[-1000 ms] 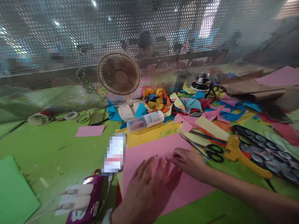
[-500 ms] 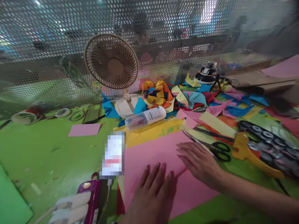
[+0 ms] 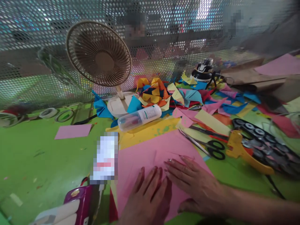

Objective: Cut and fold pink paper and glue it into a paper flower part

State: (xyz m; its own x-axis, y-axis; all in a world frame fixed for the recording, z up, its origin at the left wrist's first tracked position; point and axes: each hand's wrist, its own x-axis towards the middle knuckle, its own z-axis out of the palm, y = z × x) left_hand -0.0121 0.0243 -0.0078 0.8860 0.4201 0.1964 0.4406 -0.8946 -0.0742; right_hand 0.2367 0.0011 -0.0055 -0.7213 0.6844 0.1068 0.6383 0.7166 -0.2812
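A large sheet of pink paper [image 3: 140, 153] lies on the green table, partly over a yellow sheet [image 3: 131, 137]. My left hand [image 3: 148, 193] rests flat on the lower part of the pink sheet, fingers stretched out. Beside it, my right hand [image 3: 193, 178] presses flat on the paper with its fingers extended towards the left hand's fingertips. Neither hand grips anything. Black-handled scissors [image 3: 215, 149] lie just beyond the right hand. Left of the sheet is a lit phone [image 3: 105, 157], its screen blurred out.
A desk fan [image 3: 104, 61] stands at the back before a perforated metal screen. A clear bottle [image 3: 140, 117] lies near heaped paper scraps [image 3: 157, 92]. On the right are a yellow tape dispenser [image 3: 248, 156] and a black tray [image 3: 260, 134]. A purple power strip [image 3: 78, 200] sits lower left.
My right hand has slid down and towards me over the pink sheet, from its upper right edge to near my left hand. The view has shifted slightly to the right.
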